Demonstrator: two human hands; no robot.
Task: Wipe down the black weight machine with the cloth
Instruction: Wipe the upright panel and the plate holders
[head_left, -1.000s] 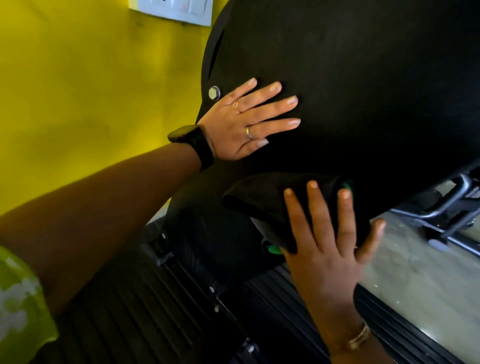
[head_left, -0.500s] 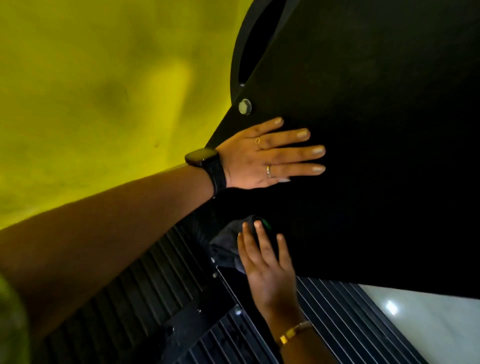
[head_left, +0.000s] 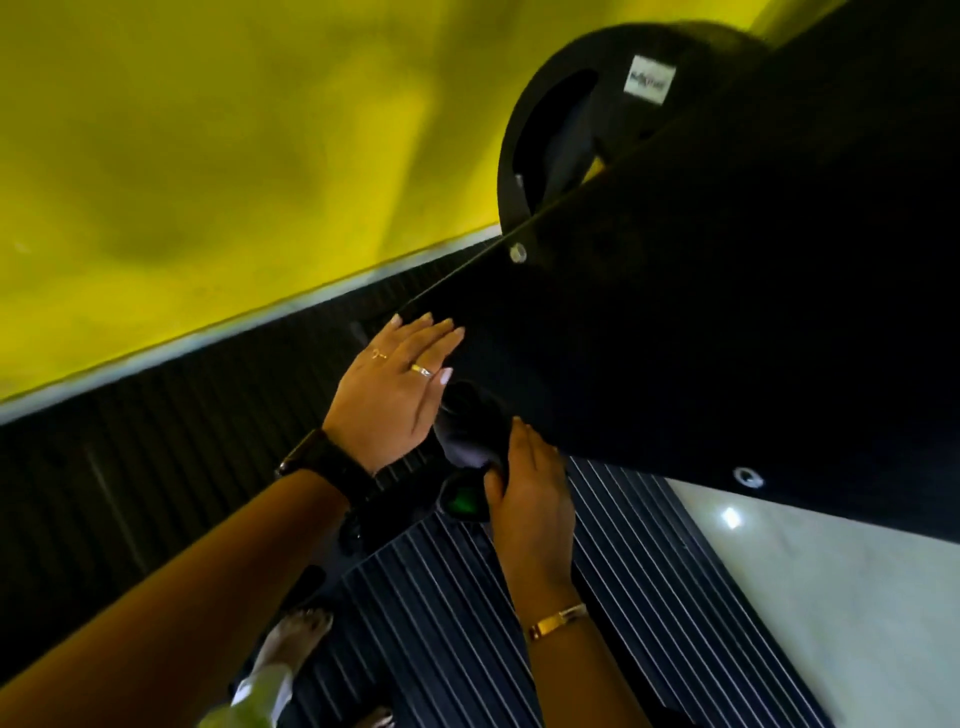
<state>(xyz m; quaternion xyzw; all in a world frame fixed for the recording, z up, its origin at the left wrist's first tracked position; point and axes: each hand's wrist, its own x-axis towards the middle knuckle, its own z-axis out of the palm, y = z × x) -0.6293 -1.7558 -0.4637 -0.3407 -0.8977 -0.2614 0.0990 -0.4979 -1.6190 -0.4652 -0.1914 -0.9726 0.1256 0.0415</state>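
Observation:
The black weight machine's broad panel (head_left: 727, 322) fills the upper right of the head view, with a round slotted housing (head_left: 566, 130) behind it. My left hand (head_left: 395, 384) lies flat with straight fingers, its tips touching the panel's lower left corner. A dark cloth (head_left: 467, 426) is bunched against the panel's lower edge. My right hand (head_left: 530, 493) holds the cloth from below, fingers curled round it. A green spot (head_left: 462, 503) shows on a dark part just under the cloth.
A yellow wall (head_left: 208, 156) rises at the left. Ribbed black rubber matting (head_left: 441, 623) covers the floor below, with pale tiled floor (head_left: 831, 597) at the right. My bare foot (head_left: 296, 639) stands on the mat. Two bolts (head_left: 518, 253) sit in the panel.
Both hands have slid down to the panel's lower left corner. My left hand dropped from the mid panel; my right hand now grips the cloth rather than pressing it flat. The view tilted.

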